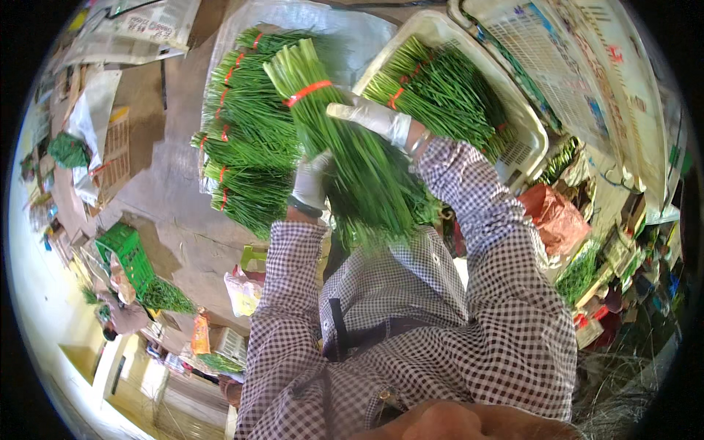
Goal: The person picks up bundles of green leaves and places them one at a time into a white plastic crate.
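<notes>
- A person in a black-and-white checked shirt (411, 315) stands over a grey desk (172, 183), seen from above their head.
- Both hands wear pale gloves and hold one bunch of long green chives (352, 147), tied near its cut end with an orange band (308, 92).
- The left hand (309, 182) grips the bunch low on its left side, fingers closed around the stalks; the leaves partly hide them.
- The right hand (374, 117) lies across the bunch just below the band, fingers pressed together and pointing left, laid flat on the stalks.
- The bunch is lifted off the desk, cut end pointing away from the person, loose tips hanging toward their chest.
- Just left of it, a pile of similar tied bunches (246, 132) lies on a clear plastic sheet (345, 29) on the desk.
- To the right, a white plastic crate (524, 121) holds more bunches (440, 88).
- Further right, empty white crates (565, 66) are stacked.
- On the floor to the left stands a green crate (128, 253) with loose greens beside it.
- Newspapers (139, 29) lie at the desk's far left corner.
</notes>
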`<state>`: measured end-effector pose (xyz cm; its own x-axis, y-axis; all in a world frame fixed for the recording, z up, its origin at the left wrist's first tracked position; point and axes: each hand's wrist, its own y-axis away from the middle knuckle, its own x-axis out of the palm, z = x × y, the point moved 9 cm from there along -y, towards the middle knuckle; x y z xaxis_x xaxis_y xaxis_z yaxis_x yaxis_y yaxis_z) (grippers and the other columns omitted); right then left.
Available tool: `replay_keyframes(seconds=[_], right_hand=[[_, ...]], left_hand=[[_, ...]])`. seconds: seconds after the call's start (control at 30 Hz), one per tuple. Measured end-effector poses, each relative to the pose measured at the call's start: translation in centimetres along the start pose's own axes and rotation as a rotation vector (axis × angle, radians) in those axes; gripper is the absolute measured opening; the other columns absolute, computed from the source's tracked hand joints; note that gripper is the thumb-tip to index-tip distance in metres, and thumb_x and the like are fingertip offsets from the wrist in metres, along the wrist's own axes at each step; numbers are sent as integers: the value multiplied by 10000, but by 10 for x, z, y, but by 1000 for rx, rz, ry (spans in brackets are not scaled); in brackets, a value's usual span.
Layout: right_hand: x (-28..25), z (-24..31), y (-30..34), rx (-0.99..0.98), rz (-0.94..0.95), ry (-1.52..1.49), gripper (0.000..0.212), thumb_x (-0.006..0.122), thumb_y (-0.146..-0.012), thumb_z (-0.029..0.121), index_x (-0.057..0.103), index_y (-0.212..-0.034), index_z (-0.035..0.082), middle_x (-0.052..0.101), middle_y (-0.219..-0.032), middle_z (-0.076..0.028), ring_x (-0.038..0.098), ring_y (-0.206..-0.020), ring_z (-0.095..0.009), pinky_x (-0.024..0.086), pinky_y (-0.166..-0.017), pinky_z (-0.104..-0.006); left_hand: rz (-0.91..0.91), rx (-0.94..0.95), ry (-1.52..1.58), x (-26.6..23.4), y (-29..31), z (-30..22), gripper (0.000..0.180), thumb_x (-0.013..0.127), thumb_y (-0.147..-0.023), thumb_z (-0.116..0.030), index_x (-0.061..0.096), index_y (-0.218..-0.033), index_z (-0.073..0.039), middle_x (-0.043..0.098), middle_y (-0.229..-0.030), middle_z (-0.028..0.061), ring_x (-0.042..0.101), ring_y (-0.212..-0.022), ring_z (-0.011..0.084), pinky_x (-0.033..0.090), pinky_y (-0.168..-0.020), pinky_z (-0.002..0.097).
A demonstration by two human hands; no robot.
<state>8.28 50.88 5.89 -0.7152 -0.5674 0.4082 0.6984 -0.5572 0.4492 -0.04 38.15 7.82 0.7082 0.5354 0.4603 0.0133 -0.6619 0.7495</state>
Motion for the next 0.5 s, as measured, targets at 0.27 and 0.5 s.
replay_keyframes(seconds=[0.27,0.5], right_hand=[[-45,-1,1,70,253,771,825,778,-758,333,391,-1433,58,585,-1303,-169,564,-1187,-267,433,-1005,-379],[-67,-20,14,207,271,405,1071,726,-762,587,196,-1532,63,301,-1540,-197,268,-1433,-292,237,-1161,-401]], left_hand=[[-68,-137,-48,-37,-25,16,277,686,-888,-144,635,-1128,-16,703,-970,111,695,-791,229,601,-677,353],[-43,-49,-55,-5,-28,6,258,687,-875,-84,620,-1112,-7,697,-965,117,694,-791,222,609,-677,368]])
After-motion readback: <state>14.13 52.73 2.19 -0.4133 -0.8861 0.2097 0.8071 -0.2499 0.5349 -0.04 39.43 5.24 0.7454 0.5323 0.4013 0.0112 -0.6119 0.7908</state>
